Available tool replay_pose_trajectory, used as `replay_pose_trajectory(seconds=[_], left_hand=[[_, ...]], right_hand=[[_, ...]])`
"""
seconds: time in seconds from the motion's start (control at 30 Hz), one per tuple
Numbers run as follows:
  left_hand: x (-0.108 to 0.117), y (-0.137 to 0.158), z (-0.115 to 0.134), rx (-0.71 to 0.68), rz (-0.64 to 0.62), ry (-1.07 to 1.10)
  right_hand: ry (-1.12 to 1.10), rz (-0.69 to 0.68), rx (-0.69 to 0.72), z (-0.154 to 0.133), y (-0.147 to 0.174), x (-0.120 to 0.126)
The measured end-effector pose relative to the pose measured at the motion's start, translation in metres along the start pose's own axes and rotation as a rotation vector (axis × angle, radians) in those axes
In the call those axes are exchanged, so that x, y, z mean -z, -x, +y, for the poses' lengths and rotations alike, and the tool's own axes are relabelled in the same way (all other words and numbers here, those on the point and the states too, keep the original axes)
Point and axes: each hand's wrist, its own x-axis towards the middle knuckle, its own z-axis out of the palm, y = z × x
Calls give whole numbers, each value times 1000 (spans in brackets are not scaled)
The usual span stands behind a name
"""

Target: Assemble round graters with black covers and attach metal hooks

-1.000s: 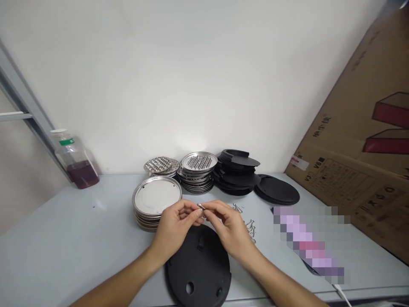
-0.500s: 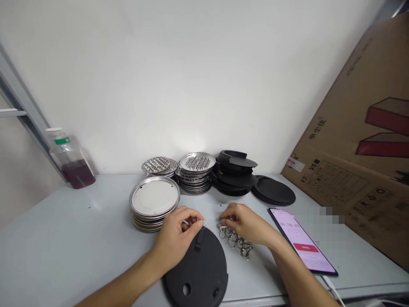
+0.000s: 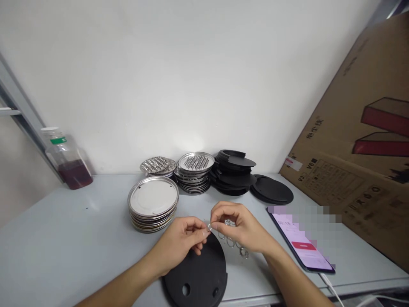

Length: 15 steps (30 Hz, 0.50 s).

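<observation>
My left hand (image 3: 187, 236) and my right hand (image 3: 238, 225) meet above the top edge of a round black disc (image 3: 198, 275). Both are closed in a pinch, fingertips together on a small shiny metal ring (image 3: 209, 227), mostly hidden by the fingers. The disc lies flat at the table's front, with an oval hole and a small slot in its lower part; my left hand covers its upper left. Loose metal rings (image 3: 230, 242) lie under and beside my right hand, partly covered by it.
Behind my left hand stands a stack of silver round plates (image 3: 153, 198). Farther back are grater discs (image 3: 195, 163), stacked black discs (image 3: 234, 172) and more black discs (image 3: 273, 189). A phone (image 3: 300, 243) with a cable lies right, near a carton (image 3: 351, 162). A bottle (image 3: 75, 172) stands left.
My right hand has moved left from the loose rings to my left fingertips. My left hand has shifted slightly right and down, now hiding the strap-like piece on the disc.
</observation>
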Motion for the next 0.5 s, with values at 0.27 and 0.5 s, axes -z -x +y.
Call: replay_pose_trajectory(seconds=[0.27,0.5], left_hand=[[5,23,3,-280,-333,-877],[7,38,15,-252,-396,-879]], right_hand=[[437,-78,-272,33,1,33],[383,40,-133,27,-1,18]])
